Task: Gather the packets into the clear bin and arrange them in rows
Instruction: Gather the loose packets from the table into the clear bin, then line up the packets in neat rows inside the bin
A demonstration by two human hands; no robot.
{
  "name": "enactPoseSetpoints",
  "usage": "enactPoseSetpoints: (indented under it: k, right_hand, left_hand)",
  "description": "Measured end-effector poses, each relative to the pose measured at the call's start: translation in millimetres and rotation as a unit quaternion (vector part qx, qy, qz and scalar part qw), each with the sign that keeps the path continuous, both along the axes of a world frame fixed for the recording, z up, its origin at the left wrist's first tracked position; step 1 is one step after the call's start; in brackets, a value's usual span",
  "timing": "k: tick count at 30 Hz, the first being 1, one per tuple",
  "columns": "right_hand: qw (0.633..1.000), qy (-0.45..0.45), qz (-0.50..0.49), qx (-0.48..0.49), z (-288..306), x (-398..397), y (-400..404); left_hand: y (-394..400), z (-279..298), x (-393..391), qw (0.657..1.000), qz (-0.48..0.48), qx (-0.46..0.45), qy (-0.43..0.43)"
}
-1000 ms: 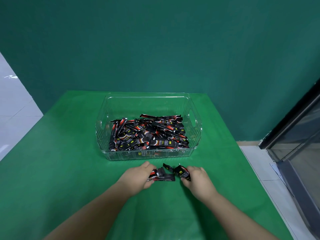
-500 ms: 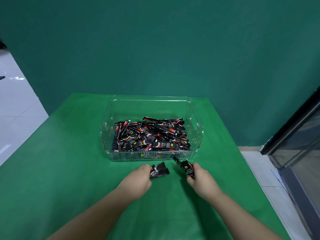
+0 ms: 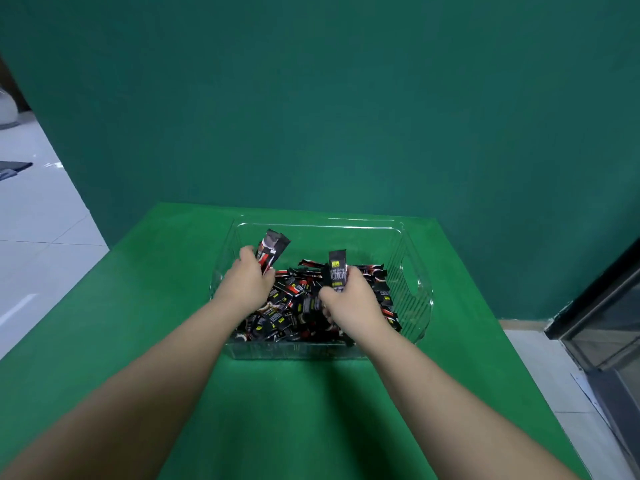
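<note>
Two walls of dark green meet the far edge of your table, which is covered in bright green cloth. Pale floor tiles show to your left, and a dark-framed glass panel stands to your right.

Clear bin sits on the far half of the table, centred in front of you, ribbed walls, a cut-out handle on its right side. Inside lies a loose heap of packets, black with red and yellow print, jumbled at mixed angles, no rows visible. Heap fills the near and middle part of the bin; the far strip of its floor shows bare plastic.

Both your forearms reach over the near wall of the bin. Your left hand is above the left side of the heap, fingers curled round a bundle of packets that stands tilted above your knuckles. Count in the bundle: cannot tell. Your right hand is over the middle of the heap, pinching one upright packet, yellow-printed face toward you.
</note>
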State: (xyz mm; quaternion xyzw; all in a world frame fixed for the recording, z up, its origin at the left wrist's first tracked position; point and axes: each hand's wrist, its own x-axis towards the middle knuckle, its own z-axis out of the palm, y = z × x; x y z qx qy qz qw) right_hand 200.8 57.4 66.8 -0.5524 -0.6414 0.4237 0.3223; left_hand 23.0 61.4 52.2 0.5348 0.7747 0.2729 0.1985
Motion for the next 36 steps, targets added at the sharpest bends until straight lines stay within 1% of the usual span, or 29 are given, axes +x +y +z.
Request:
enactPoseSetpoints:
  k: [2,3,4,6,7,8,9,10,12,13,14,15,16,17,21,26,30,36]
  right_hand:
    - [0.999,0.035,-0.014,0.004,3.7,-18.6,13.3]
    - [0.999,0.044,0.001,-0.011,4.5,-26.5,17.8]
    - [0.997,0.046,0.029,-0.047,2.1,-33.0,22.0]
    - [0.987,0.020,0.080,-0.138,-5.8,-39.1,24.4]
    - [0.982,0.000,0.099,-0.160,-10.6,-37.3,24.9]
    - [0.981,-0.026,0.107,-0.157,-17.8,-32.3,25.7]
    - [0.983,-0.055,0.111,-0.133,-24.9,-25.1,25.3]
    - [0.985,-0.085,0.111,-0.104,-32.8,-16.4,24.6]
    - [0.979,-0.166,0.111,-0.048,-48.9,4.1,21.6]
    - [0.968,-0.224,0.116,-0.006,-56.3,15.6,19.1]
    - [0.949,-0.288,0.121,0.045,-63.4,26.7,16.8]
    - [0.926,-0.341,0.122,0.102,-68.5,36.6,14.4]
    - [0.910,-0.370,0.121,0.144,-72.6,44.3,12.3]
    - [0.901,-0.381,0.125,0.165,-74.4,48.7,9.8]
    - [0.897,-0.378,0.170,0.155,-78.0,47.8,-1.9]
    - [0.896,-0.383,0.159,0.161,-78.7,47.9,-19.4]
    - [0.895,-0.383,0.159,0.167,-79.0,55.0,-41.1]
    - [0.894,-0.374,0.188,0.160,-78.1,69.8,-83.0]
  left_hand:
    - [9.0,-4.5,-6.9,0.999,0.016,-0.034,0.007]
    - [10.2,-7.2,-7.5,0.999,0.018,-0.031,0.015]
    - [9.3,-10.8,-7.1,1.000,0.013,-0.010,0.018]
    - [1.7,-18.6,-4.9,0.998,-0.001,0.056,0.006]
    - [-3.5,-24.6,-4.2,0.997,-0.014,0.080,0.000]
    - [-9.6,-31.2,-3.2,0.996,-0.035,0.087,0.001]
    - [-15.8,-39.0,-2.1,0.996,-0.063,0.069,0.012]
    - [-22.3,-47.2,-0.1,0.995,-0.093,0.028,0.037]
    - [-31.1,-62.4,4.1,0.978,-0.144,-0.083,0.127]
    - [-31.7,-66.8,5.9,0.966,-0.158,-0.117,0.169]
    - [-30.2,-69.2,7.2,0.957,-0.167,-0.136,0.196]
    - [-28.0,-69.3,8.2,0.952,-0.170,-0.148,0.206]
    - [-25.7,-69.3,8.5,0.951,-0.170,-0.162,0.202]
    - [-24.8,-68.0,8.5,0.950,-0.173,-0.177,0.192]
    - [-26.0,-64.3,6.7,0.947,-0.184,-0.211,0.159]
    - [-36.1,-60.0,12.0,0.954,-0.171,-0.215,0.124]
    - [-56.9,-59.5,15.0,0.956,-0.170,-0.209,0.119]
    - [-100.3,-61.0,21.5,0.954,-0.185,-0.205,0.119]
